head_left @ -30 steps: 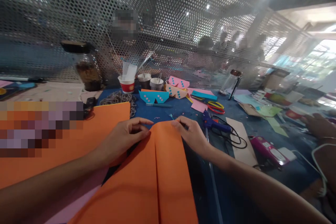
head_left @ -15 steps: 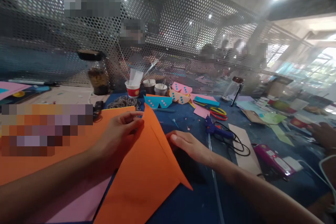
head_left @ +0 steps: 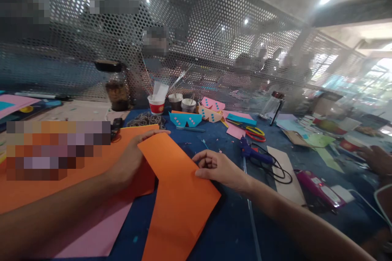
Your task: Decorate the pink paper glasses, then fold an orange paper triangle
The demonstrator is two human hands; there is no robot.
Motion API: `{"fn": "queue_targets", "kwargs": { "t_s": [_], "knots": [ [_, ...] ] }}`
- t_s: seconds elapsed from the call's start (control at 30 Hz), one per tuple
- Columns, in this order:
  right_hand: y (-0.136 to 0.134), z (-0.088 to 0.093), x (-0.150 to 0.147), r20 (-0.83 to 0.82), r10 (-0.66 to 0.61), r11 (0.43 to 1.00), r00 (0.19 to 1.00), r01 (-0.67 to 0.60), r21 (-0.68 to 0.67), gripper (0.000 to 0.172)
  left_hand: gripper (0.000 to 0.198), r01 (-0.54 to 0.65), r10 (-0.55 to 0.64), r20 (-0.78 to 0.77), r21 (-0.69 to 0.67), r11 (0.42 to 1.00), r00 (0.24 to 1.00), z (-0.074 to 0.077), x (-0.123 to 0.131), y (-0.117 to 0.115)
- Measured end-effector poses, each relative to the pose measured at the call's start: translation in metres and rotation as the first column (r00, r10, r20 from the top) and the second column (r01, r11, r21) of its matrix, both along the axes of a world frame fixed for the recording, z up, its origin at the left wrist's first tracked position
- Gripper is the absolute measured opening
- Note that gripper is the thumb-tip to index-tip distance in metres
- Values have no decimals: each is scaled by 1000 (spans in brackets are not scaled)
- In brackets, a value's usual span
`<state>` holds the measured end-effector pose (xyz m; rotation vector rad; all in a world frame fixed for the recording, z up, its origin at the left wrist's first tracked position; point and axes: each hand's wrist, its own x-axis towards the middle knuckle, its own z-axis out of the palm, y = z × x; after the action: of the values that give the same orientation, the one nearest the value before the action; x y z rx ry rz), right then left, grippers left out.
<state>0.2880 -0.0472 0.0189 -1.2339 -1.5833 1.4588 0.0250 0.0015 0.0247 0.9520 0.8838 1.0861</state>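
Observation:
A folded orange paper sheet (head_left: 176,189) lies slanted on the blue table (head_left: 232,228) in front of me. My left hand (head_left: 131,161) lies behind its upper left corner with the fingers stretched along the top edge, partly hidden by the paper. My right hand (head_left: 219,168) rests on the sheet's right edge with its fingers curled inward, pressing the paper. A larger orange sheet (head_left: 76,175) and a pink sheet (head_left: 92,232) lie to the left under my left arm.
A blue glue gun (head_left: 252,153) with black cable, scissors (head_left: 252,131), a pink device (head_left: 317,185), paper cups (head_left: 157,105), a jar (head_left: 116,85), blue and pink paper crafts (head_left: 185,119) and a coil of twine (head_left: 143,120) crowd the table. A perforated metal screen (head_left: 199,40) stands behind. Another person's hand (head_left: 375,159) shows at right.
The orange paper was turned over and now lies as a narrower slanted strip. My left hand moved behind its top corner; my right hand curled onto its right edge.

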Motion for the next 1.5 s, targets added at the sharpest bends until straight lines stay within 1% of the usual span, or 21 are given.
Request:
{"fn": "queue_targets", "kwargs": {
  "t_s": [0.1,0.23,0.33,0.4,0.43,0.5,0.6,0.63,0.67,0.7,0.73,0.83,0.9,0.93,1.0,1.07,1.1,1.2,1.23,1.4,1.5],
  "knots": [
    [1,-1,1,0,-9,1000,1000,9,-2,53,42,26,-24,54,-33,999,998,-2,-1,2],
    [3,-4,1,15,-13,1000,1000,12,22,47,26,87,-79,119,-65,994,990,5,5,-5],
    [4,-4,2,54,-30,996,998,25,89,45,23,110,-97,129,-96,989,987,6,9,-8],
    [1,-1,1,76,-52,986,996,39,163,48,22,117,-100,135,-126,985,986,5,11,-9],
    [-2,2,1,85,-62,978,994,43,203,52,23,115,-97,134,-134,984,986,5,11,-9],
    [-10,8,-1,122,-73,956,990,35,291,64,23,96,-80,119,-131,987,990,5,12,-9],
    [-24,16,-6,282,-72,894,957,-64,444,89,24,94,-86,79,-107,990,993,6,11,-10],
    [-28,18,-8,340,-70,874,938,-107,475,96,24,99,-94,57,-94,991,994,5,11,-10],
    [-31,19,-10,390,-78,858,917,-137,494,99,25,99,-97,30,-72,993,995,5,10,-8],
    [-33,19,-11,428,-97,847,899,-152,510,96,26,88,-88,-6,-40,995,996,4,9,-6],
    [-34,19,-13,449,-128,838,884,-145,526,88,28,66,-65,-52,2,998,996,2,8,-2],
    [-30,15,-13,426,-262,817,866,-36,576,53,36,16,9,-203,119,993,979,-5,3,12],
    [-24,13,-9,376,-323,823,869,61,565,33,38,20,8,-224,124,992,975,-10,1,19],
    [-21,13,-7,347,-336,832,875,104,545,26,38,33,-7,-221,115,993,975,-12,0,21],
    [-15,13,-1,275,-346,849,897,174,498,20,35,61,-40,-203,98,993,978,-15,1,22],
    [-10,14,4,200,-347,858,916,224,463,20,32,108,-91,-181,84,991,979,-15,2,20],
    [-7,15,7,171,-345,862,923,240,447,20,32,155,-141,-166,72,985,976,-15,2,18],
    [-3,21,12,117,-326,882,938,258,393,20,40,318,-310,-132,40,947,941,-12,2,15],
    [-2,23,13,109,-322,889,941,261,376,20,43,343,-336,-135,36,939,932,-12,1,14],
    [-3,31,16,57,-317,922,947,293,254,23,48,283,-272,-214,25,959,938,-10,-1,15],
    [-4,33,16,-14,-323,936,946,321,146,24,49,351,-350,-144,-22,936,926,-9,0,10]
  ]
}}
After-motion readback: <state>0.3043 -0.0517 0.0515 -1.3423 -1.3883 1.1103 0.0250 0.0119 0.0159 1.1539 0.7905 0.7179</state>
